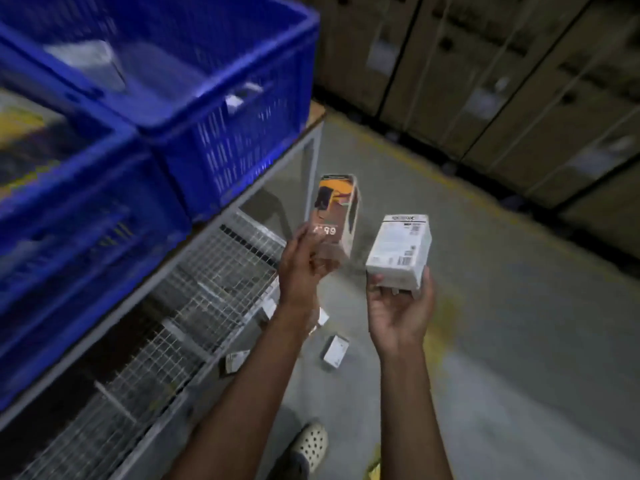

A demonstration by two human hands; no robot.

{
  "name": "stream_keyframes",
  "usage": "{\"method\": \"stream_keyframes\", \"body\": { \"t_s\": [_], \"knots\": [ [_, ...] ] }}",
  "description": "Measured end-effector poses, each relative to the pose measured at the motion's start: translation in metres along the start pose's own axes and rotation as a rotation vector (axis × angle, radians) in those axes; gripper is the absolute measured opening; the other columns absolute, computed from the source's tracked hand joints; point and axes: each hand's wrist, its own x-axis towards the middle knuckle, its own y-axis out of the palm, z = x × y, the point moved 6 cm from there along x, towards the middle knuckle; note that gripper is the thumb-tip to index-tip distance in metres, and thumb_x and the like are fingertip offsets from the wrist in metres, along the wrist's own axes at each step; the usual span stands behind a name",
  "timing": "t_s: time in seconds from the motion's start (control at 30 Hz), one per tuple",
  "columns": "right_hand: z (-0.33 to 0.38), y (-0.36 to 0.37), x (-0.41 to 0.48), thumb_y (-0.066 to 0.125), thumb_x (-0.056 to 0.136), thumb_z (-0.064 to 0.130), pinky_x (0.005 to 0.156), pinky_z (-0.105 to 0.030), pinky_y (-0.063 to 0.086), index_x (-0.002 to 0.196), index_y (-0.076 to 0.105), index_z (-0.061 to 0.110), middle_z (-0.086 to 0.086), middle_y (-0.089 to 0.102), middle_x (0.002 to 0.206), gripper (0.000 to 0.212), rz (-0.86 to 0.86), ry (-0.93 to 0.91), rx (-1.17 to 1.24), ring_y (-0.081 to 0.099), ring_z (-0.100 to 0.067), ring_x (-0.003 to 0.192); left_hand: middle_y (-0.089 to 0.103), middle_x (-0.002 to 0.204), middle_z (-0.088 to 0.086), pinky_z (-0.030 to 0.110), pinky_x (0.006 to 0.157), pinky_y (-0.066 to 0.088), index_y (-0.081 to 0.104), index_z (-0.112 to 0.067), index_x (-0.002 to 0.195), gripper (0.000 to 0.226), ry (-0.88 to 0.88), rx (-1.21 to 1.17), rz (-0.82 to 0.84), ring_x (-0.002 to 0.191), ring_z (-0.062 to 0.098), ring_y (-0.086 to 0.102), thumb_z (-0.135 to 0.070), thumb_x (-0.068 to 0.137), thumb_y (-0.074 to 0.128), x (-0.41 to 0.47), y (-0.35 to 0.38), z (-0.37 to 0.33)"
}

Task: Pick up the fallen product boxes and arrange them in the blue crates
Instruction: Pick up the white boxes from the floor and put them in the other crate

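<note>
My left hand (300, 268) grips an orange and tan product box (337, 211) by its lower end and holds it upright. My right hand (398, 306) holds a white product box (400, 249) with barcode labels from below. Both boxes hang in the air to the right of the shelf. Two blue crates stand on the shelf top: a far crate (239, 147) with pale items inside and a near crate (104, 237) at the left. Small fallen boxes lie on the floor below my arms, one white box (336, 351) and another box (235, 362) by the shelf foot.
A grey metal shelf (207, 244) with wire mesh panels (194, 306) runs along the left. Stacked cardboard cartons (502, 81) line the far side. The concrete floor (519, 341) has yellow marks. A foot in a white perforated clog (311, 445) stands at the bottom.
</note>
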Motion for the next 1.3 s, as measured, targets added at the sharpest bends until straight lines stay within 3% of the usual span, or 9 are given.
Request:
{"method": "stream_keyframes", "body": {
  "t_s": [0.27, 0.47, 0.57, 0.7, 0.9, 1.0, 1.1, 1.2, 1.3],
  "knots": [
    [0.02, 0.095, -0.119, 0.06, 0.095, 0.043, 0.061, -0.032, 0.059, 0.136, 0.059, 0.005, -0.022, 0.059, 0.134, 0.056, 0.183, 0.103, 0.035, 0.05, -0.039, 0.128, 0.065, 0.114, 0.016, 0.042, 0.092, 0.056, 0.066, -0.008, 0.123, 0.035, -0.082, -0.257, 0.075, 0.106, 0.029, 0.062, -0.027, 0.093, 0.064, -0.131, 0.046, -0.111],
    [0.01, 0.113, -0.15, 0.068, 0.091, 0.045, 0.062, -0.031, 0.059, 0.135, 0.06, 0.003, -0.021, 0.062, 0.133, 0.061, 0.283, 0.157, -0.069, 0.054, -0.034, 0.119, 0.068, 0.106, 0.014, 0.05, 0.104, 0.049, 0.068, -0.007, 0.11, 0.019, 0.104, -0.237, 0.085, 0.105, 0.03, 0.063, -0.016, 0.094, 0.063, -0.167, 0.028, -0.152],
    [0.014, 0.127, -0.163, 0.063, 0.095, 0.042, 0.065, -0.03, 0.06, 0.123, 0.066, 0.006, -0.013, 0.072, 0.112, 0.046, 0.319, 0.099, -0.173, 0.067, -0.024, 0.096, 0.072, 0.111, 0.015, 0.04, 0.094, 0.053, 0.06, -0.006, 0.129, 0.04, 0.314, -0.076, 0.034, 0.1, 0.027, 0.067, -0.009, 0.09, 0.068, -0.176, 0.02, -0.171],
    [0.016, 0.153, -0.173, 0.06, 0.098, 0.034, 0.071, -0.029, 0.061, 0.118, 0.068, 0.01, -0.008, 0.076, 0.104, 0.032, 0.414, 0.001, -0.297, 0.07, -0.02, 0.092, 0.073, 0.109, 0.013, 0.025, 0.074, 0.058, 0.062, -0.012, 0.126, 0.049, 0.541, 0.129, -0.126, 0.088, 0.014, 0.073, -0.009, 0.081, 0.081, -0.185, 0.007, -0.201],
    [0.002, 0.178, -0.162, 0.079, 0.085, 0.033, 0.09, -0.044, 0.058, 0.136, 0.059, 0.023, -0.006, 0.069, 0.129, 0.056, 0.453, -0.469, -0.717, 0.069, -0.022, 0.112, 0.06, 0.125, 0.008, 0.042, 0.094, 0.053, 0.065, -0.007, 0.116, 0.051, 1.226, 0.814, -0.304, 0.117, 0.022, 0.06, -0.017, 0.072, 0.088, -0.196, 0.0, -0.254],
    [-0.002, 0.191, -0.166, 0.088, 0.071, 0.034, 0.094, -0.048, 0.056, 0.134, 0.057, 0.028, 0.005, 0.061, 0.131, 0.071, 0.406, -0.961, -1.085, 0.061, -0.013, 0.121, 0.057, 0.136, 0.013, 0.04, 0.104, 0.047, 0.067, -0.006, 0.112, 0.044, 1.358, 1.01, -0.365, 0.126, 0.029, 0.053, -0.011, 0.072, 0.085, -0.189, 0.002, -0.272],
    [-0.014, 0.215, -0.177, 0.086, 0.072, 0.017, 0.092, -0.05, 0.053, 0.134, 0.055, 0.016, -0.001, 0.057, 0.131, 0.069, 0.491, -1.282, -1.169, 0.056, -0.021, 0.121, 0.056, 0.139, 0.011, 0.04, 0.101, 0.046, 0.068, -0.009, 0.103, 0.034, 1.452, 1.119, -0.356, 0.126, 0.031, 0.052, -0.01, 0.072, 0.083, -0.171, 0.005, -0.301],
    [-0.031, 0.244, -0.169, 0.086, 0.074, 0.02, 0.091, -0.048, 0.054, 0.129, 0.059, 0.017, -0.002, 0.059, 0.13, 0.061, 0.509, -1.329, -1.158, 0.056, -0.021, 0.12, 0.066, 0.123, 0.003, 0.036, 0.092, 0.052, 0.07, -0.019, 0.096, 0.031, 1.318, 0.966, -0.371, 0.114, 0.024, 0.062, -0.027, 0.07, 0.084, -0.136, 0.001, -0.34],
    [-0.054, 0.27, -0.14, 0.082, 0.083, 0.025, 0.082, -0.044, 0.061, 0.119, 0.066, 0.024, -0.001, 0.068, 0.12, 0.04, 0.455, -0.739, -0.73, 0.067, -0.021, 0.109, 0.074, 0.099, 0.008, 0.037, 0.076, 0.059, 0.068, -0.024, 0.093, 0.037, 0.624, 0.257, -0.283, 0.088, 0.024, 0.07, -0.045, 0.066, 0.083, -0.078, -0.018, -0.371]
  ]
}}
